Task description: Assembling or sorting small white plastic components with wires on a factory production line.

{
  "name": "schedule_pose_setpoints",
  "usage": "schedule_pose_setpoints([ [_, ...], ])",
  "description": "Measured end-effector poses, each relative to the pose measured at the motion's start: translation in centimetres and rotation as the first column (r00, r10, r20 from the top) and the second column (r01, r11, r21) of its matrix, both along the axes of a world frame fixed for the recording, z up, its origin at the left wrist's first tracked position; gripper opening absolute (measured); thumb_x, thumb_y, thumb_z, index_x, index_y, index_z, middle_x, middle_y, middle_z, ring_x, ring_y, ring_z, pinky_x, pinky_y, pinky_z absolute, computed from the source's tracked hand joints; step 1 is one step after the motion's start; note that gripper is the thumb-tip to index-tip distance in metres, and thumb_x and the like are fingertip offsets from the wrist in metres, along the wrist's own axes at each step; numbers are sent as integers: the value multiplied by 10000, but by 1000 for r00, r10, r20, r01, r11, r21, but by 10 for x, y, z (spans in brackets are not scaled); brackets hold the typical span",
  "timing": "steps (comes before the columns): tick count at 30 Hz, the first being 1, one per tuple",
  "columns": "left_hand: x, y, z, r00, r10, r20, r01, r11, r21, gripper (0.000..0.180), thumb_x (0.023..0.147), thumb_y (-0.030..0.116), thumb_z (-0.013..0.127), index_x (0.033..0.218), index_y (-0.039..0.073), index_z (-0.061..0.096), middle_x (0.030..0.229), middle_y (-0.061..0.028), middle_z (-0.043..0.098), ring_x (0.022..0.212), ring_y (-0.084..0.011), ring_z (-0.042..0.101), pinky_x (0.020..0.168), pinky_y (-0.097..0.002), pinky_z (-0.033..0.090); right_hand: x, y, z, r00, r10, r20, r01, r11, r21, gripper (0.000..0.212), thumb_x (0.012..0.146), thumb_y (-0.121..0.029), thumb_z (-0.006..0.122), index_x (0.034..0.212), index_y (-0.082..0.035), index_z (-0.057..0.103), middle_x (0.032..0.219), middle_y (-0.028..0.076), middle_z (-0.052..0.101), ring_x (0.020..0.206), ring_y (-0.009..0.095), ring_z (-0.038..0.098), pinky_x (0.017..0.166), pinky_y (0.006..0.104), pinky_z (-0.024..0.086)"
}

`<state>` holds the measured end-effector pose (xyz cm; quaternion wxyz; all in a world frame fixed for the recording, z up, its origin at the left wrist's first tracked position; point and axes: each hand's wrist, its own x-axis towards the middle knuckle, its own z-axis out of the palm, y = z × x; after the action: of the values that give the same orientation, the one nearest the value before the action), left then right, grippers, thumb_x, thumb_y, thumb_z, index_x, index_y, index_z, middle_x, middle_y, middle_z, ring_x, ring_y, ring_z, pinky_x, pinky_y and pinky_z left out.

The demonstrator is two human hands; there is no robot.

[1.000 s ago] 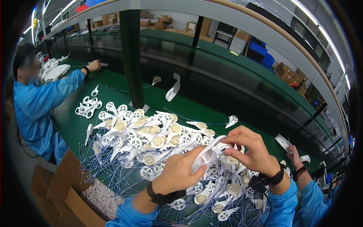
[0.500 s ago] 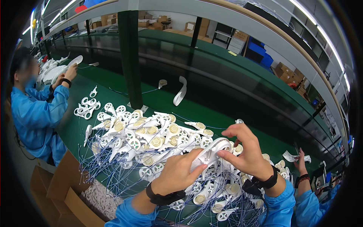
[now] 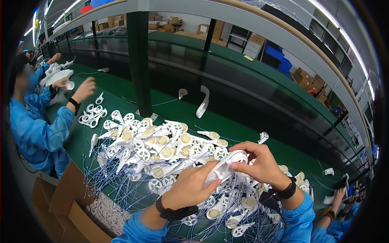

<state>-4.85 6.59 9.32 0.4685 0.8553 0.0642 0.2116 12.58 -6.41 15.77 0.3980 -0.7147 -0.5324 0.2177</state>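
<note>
Both my hands hold a curved white plastic housing (image 3: 222, 170) above a heap of parts. My left hand (image 3: 192, 184) grips its near left end between thumb and fingers. At its round far end, my right hand (image 3: 257, 164) has the thumb on the near side and the index finger bent over the top. Its inside is partly covered by my fingers. Beneath lies a pile of white plastic pieces (image 3: 168, 152) with round spoked or cream-coloured discs, trailing many thin blue-violet wires (image 3: 117, 172).
A cardboard box (image 3: 75, 202) with small white parts stands at lower left. Beyond the pile, a dark conveyor belt carries a curved white shell (image 3: 203, 101) and a wired piece (image 3: 183, 93). A dark post (image 3: 138, 60) rises ahead. Co-workers in blue (image 3: 40, 125) are on both sides.
My right index finger has come down onto the housing from above. Pieces on the belt have shifted right. The left co-worker has lowered a white part, one hand now apart from it.
</note>
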Motion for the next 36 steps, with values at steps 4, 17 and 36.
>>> schedule_pose_setpoints([
  [4, 0, 1, -4, 999, -4, 45, 7, 997, -79, 417, 853, 202, 618, 1215, 28, 508, 797, -224, 656, 718, -402, 650, 638, -462, 494, -6, 4, 1, 991, -22, 134, 6, 993, 114, 399, 767, -151, 775, 1120, -12, 653, 1007, 94, 652, 830, 115, 620, 628, 220, 487],
  [17, 2, -2, -7, 989, -34, 144, 65, 975, -213, 404, 848, 196, 646, 1194, 25, 525, 793, -205, 663, 714, -373, 668, 653, -413, 509, -8, 1, -6, 995, 48, 85, -67, 971, 228, 364, 824, -43, 689, 1177, -16, 603, 1150, 117, 588, 940, 141, 598, 753, 242, 511],
  [36, -5, -3, 3, 995, -52, 85, 67, 980, -185, 439, 778, 222, 707, 1133, 5, 566, 834, -205, 672, 754, -378, 672, 659, -412, 522, -38, 6, -8, 963, 127, 239, -157, 981, 112, 318, 843, -255, 707, 1070, -42, 638, 765, 152, 688, 659, 273, 695, 597, 307, 537],
])
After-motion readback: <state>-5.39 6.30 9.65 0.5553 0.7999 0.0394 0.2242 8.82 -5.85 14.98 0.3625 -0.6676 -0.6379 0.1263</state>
